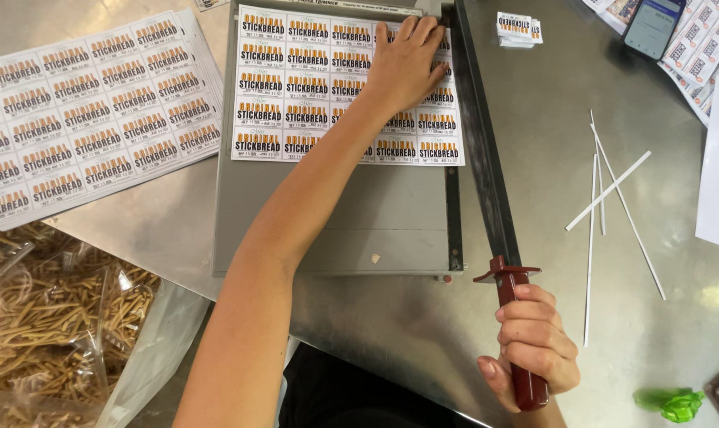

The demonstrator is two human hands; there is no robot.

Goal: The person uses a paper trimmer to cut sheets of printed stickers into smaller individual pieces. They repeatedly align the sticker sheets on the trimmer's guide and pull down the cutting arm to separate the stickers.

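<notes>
Currently your left hand (pixel 407 59) lies flat, fingers spread, pressing the printed label sheet (pixel 296 87) down on the grey bed of the paper trimmer (pixel 375 222). The sheet sits at the far end of the bed, its right edge running along the cutting edge, under the blade arm (pixel 482 150). Your right hand (pixel 534 341) is closed in a fist around the dark red handle (pixel 518 333) at the near end of that arm.

Step in hand, as judged: a cut along the sheet's right side, with the blade looking nearly or fully down; how far it has travelled cannot be told from this view.

Next move, as judged: calls for steady hold-down pressure so the sheet does not creep, and the fingertips of the left hand kept clear of the blade line. They rest close to it now, near the top right corner of the sheet.

Surroundings:
- stack of uncut label sheets (pixel 82 111) to the left on the steel table (pixel 550 158), well apart from the trimmer.
- thin white offcut strips (pixel 605 190) scattered to the right of the blade arm.
- small pile of cut labels (pixel 518 28) at the far right of the blade.
- bags of breadsticks (pixel 50 317) at near left.
- phone (pixel 653 24) and more sheets at far right; green crumpled scrap (pixel 669 403) near the right hand.

Nothing lies across the blade path save the sheet.
</notes>
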